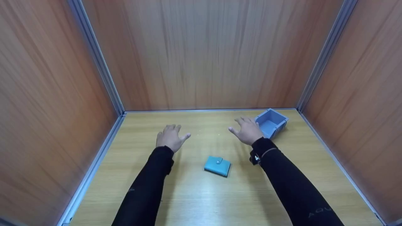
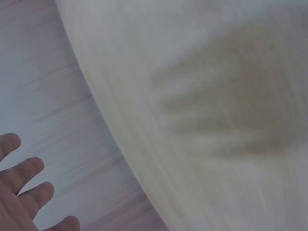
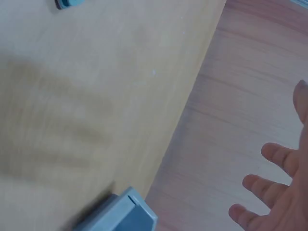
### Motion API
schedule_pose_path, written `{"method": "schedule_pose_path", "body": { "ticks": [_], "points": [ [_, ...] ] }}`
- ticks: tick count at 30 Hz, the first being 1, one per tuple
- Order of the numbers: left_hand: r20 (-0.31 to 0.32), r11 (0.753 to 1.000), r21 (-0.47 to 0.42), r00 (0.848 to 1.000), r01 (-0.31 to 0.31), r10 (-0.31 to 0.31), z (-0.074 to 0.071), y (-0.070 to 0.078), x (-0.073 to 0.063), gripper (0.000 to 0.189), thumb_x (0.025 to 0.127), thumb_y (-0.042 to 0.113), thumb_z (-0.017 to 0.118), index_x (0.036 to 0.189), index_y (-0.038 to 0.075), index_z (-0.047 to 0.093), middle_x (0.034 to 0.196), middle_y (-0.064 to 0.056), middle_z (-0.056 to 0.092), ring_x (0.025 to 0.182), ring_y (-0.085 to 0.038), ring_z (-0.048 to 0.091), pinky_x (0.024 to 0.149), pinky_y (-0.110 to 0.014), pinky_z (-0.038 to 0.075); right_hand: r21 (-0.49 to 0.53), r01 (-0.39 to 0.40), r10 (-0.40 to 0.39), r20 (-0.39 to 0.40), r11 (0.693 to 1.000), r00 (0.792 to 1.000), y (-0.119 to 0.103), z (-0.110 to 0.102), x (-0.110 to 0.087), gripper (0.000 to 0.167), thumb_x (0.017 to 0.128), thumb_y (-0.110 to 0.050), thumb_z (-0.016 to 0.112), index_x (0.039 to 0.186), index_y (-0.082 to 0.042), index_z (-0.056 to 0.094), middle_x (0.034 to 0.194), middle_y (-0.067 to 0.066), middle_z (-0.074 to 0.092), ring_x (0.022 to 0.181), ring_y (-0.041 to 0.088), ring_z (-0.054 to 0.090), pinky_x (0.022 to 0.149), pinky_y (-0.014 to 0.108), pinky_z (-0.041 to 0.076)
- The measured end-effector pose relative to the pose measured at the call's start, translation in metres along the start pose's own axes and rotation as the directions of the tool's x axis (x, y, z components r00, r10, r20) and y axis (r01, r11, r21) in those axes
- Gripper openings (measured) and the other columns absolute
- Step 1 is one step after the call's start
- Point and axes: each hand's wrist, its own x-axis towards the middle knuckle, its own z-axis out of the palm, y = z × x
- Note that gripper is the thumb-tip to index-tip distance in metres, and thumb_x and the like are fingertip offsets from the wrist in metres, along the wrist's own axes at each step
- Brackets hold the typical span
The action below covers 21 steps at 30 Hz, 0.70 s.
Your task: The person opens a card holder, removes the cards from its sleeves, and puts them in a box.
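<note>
Turquoise wallet sits well inside the worktop edges, open room around; left hand and right hand hover apart, fingers spread, blue bin back-right.

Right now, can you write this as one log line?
left hand: open, empty | right hand: open, empty, near blue bin | teal wallet: untouched, on wooden surface

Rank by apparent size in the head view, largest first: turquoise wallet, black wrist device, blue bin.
1. Blue bin, even partly covered
2. Turquoise wallet
3. Black wrist device, clearly smallest
</note>
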Motion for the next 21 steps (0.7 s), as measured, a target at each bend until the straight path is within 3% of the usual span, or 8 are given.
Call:
{"method": "schedule_pose_path", "body": {
  "ticks": [8,14,21],
  "points": [
    [-0.007,0.998,-0.013,0.998,-0.067,0.067,0.037,0.007,-0.020,0.080,0.110,0.063,0.065,0.168,0.010,0.054,0.172,-0.023,0.053,0.163,-0.045,0.047,0.131,-0.066,0.041,0.000,0.067,-0.067,0.000,0.998,0.998,0.004,0.031,-0.015,0.069,0.113,-0.050,0.067,0.163,-0.004,0.058,0.172,0.025,0.053,0.164,0.051,0.042,0.137,0.067,0.031],
    [0.012,0.992,-0.050,0.993,-0.120,0.121,0.063,0.031,-0.032,0.075,0.107,0.060,0.073,0.165,0.013,0.059,0.170,-0.021,0.055,0.161,-0.043,0.048,0.129,-0.064,0.043,0.010,0.107,-0.107,0.017,0.994,0.994,-0.006,0.051,-0.030,0.062,0.110,-0.045,0.075,0.157,-0.006,0.065,0.163,0.022,0.062,0.154,0.047,0.055,0.127,0.066,0.045],
    [0.043,0.977,-0.067,0.978,-0.203,0.206,0.087,0.058,-0.045,0.059,0.103,0.051,0.082,0.146,0.010,0.076,0.139,-0.013,0.070,0.131,-0.036,0.063,0.109,-0.059,0.055,0.015,0.184,-0.184,0.008,0.983,0.983,-0.022,0.073,-0.048,0.049,0.100,-0.036,0.089,0.135,-0.002,0.078,0.135,0.021,0.077,0.130,0.045,0.069,0.112,0.061,0.058]
  ]
}}
